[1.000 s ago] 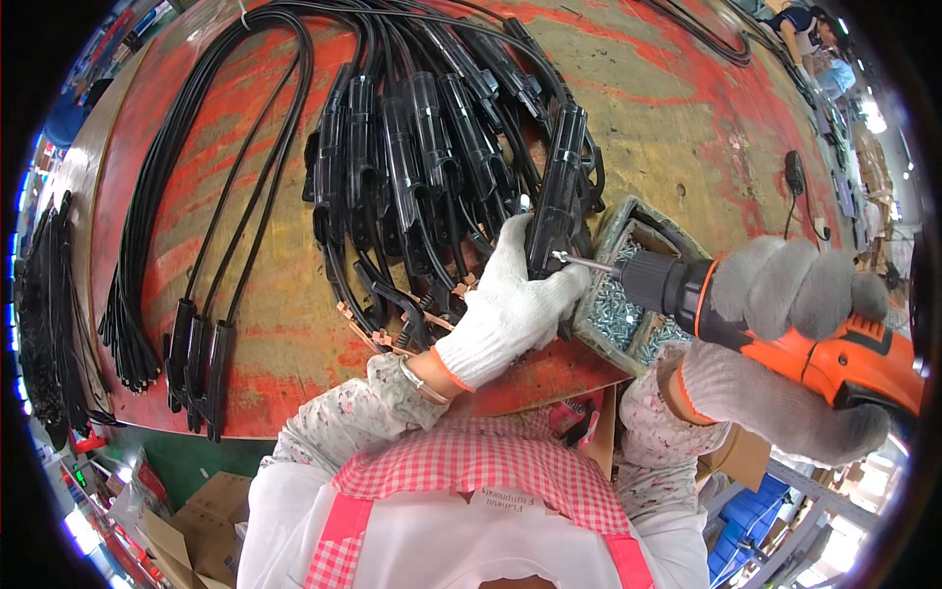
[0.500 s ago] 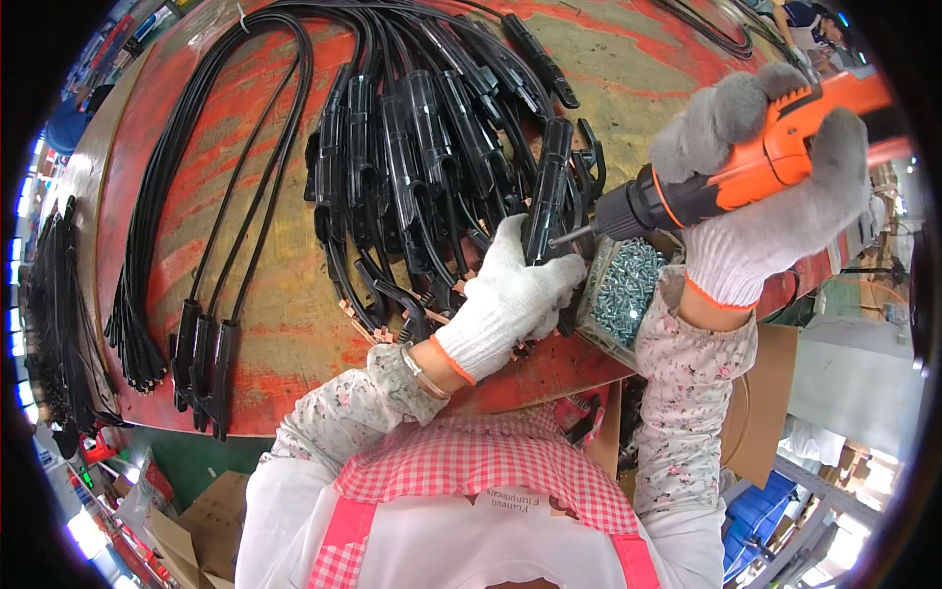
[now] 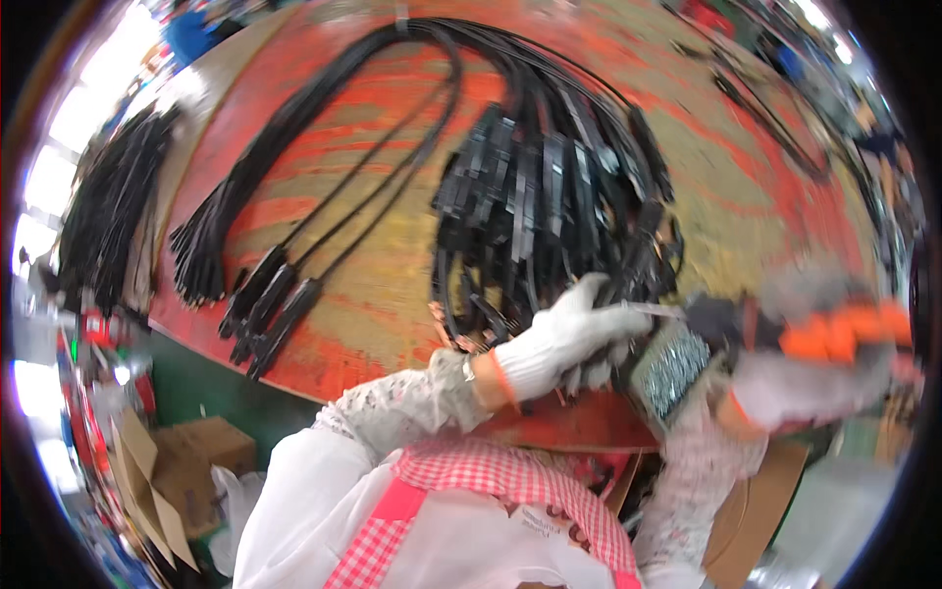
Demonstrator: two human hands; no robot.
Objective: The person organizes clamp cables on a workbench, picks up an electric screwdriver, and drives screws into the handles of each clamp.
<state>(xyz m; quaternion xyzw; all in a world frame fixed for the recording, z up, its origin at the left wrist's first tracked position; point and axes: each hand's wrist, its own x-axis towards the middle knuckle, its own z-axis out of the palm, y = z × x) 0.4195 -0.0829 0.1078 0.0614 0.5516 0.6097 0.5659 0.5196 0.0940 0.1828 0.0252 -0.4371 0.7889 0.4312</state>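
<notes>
My left hand (image 3: pixel 559 339), in a white knit glove, is closed around the lower end of a black plastic cable handle (image 3: pixel 645 260). In my gloved right hand (image 3: pixel 810 385) is an orange and black power screwdriver (image 3: pixel 849 331), smeared by motion. Its thin bit (image 3: pixel 655 310) points left and reaches the fingertips of my left hand; whether it touches a screw cannot be made out. Just below the bit stands a small box of silvery screws (image 3: pixel 672 371). Several more black handles (image 3: pixel 525 187) on cables lie bunched left of the held one.
A looped bundle of black cables (image 3: pixel 294 128) crosses the red and yellow worn tabletop (image 3: pixel 383 255). Three handles (image 3: pixel 270 304) lie near its front edge. Another black bundle (image 3: pixel 113 211) hangs at the far left. Cardboard boxes (image 3: pixel 201 452) stand below the table.
The whole view has swung, so the table and cables sit farther right and are blurred. The screwdriver is now nearly level and lower, its bit still at my left fingers.
</notes>
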